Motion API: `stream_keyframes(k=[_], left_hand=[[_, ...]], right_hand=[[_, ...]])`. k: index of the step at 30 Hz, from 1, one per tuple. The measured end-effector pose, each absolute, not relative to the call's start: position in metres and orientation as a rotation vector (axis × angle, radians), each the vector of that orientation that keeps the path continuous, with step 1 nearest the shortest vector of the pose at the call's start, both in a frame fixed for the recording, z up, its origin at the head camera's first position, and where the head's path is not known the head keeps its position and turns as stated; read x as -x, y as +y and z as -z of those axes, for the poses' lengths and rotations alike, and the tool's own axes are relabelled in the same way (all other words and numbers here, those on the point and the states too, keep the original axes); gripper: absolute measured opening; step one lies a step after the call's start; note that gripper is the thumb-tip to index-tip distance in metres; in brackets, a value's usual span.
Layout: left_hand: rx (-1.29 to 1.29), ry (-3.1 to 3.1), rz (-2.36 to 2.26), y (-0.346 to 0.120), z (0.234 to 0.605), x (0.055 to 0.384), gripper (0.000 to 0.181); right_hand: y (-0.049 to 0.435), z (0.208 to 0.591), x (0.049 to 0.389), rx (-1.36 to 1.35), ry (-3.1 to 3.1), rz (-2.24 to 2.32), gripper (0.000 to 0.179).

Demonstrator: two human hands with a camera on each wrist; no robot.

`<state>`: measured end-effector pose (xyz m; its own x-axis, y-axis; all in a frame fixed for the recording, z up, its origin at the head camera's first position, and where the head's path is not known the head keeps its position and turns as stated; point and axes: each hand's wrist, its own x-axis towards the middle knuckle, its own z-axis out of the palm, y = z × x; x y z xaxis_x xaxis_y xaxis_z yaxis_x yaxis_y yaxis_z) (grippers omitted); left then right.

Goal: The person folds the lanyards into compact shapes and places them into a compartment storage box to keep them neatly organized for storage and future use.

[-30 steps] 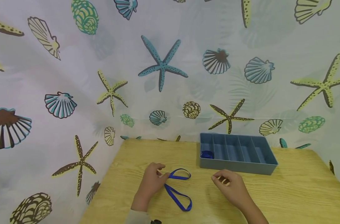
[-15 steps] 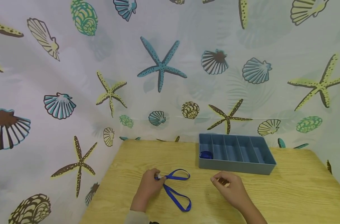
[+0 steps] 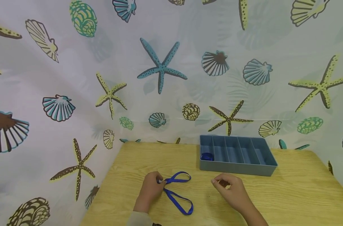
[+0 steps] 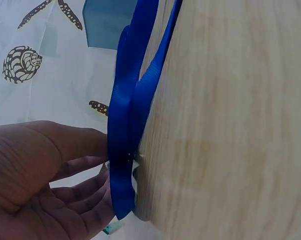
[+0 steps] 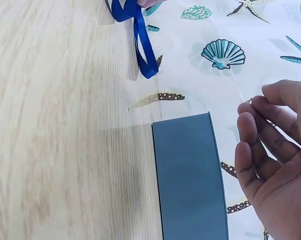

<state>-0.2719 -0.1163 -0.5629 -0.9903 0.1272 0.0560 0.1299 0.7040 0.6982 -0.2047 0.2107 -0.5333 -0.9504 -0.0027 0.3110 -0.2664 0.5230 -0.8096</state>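
My left hand (image 3: 151, 187) pinches a blue ribbon (image 3: 178, 204) on the left of the table. Two loops of it spread to the right, one above the other. In the left wrist view the thumb and fingers of that hand (image 4: 45, 175) press against the flat ribbed band (image 4: 123, 110), and a small whitish piece (image 4: 135, 172) shows beside it; its kind cannot be told. My right hand (image 3: 231, 190) hovers over the table in front of the box, fingers loosely curled. In the right wrist view nothing shows in its grasp (image 5: 280, 150).
A grey-blue box (image 3: 239, 168) with several compartments stands at the back right of the wooden table (image 3: 149, 153). Its leftmost compartment contains a dark blue object (image 3: 207, 156). Cloth (image 3: 171, 94) printed with shells and starfish hangs behind and to the left.
The left hand's fingers have curled in and closed on the ribbon, drawing its crossing slightly left and down. The right hand stays almost still. The head view has shifted a little.
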Motion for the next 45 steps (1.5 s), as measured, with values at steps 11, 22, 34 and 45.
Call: stream_keyframes(k=[11,22,34,45], left_hand=[[0.368,-2.734,1.362,-0.103,0.549,0.268,0.008],[0.664,-2.51,1.528,-0.076,0.52,0.258,0.02],[0.841,-2.348,1.849,-0.046,0.49,0.246,0.022],[0.964,-2.229,1.812,-0.031,0.481,0.244,0.009]], right_hand=[[0.205,0.531,0.204,-0.251,-2.481,-1.404,0.009],[0.192,0.523,0.209,-0.333,-2.421,-1.452,0.008],[0.176,0.517,0.216,-0.484,-2.386,-1.469,0.021],[0.167,0.519,0.214,-0.626,-2.388,-1.546,0.029]])
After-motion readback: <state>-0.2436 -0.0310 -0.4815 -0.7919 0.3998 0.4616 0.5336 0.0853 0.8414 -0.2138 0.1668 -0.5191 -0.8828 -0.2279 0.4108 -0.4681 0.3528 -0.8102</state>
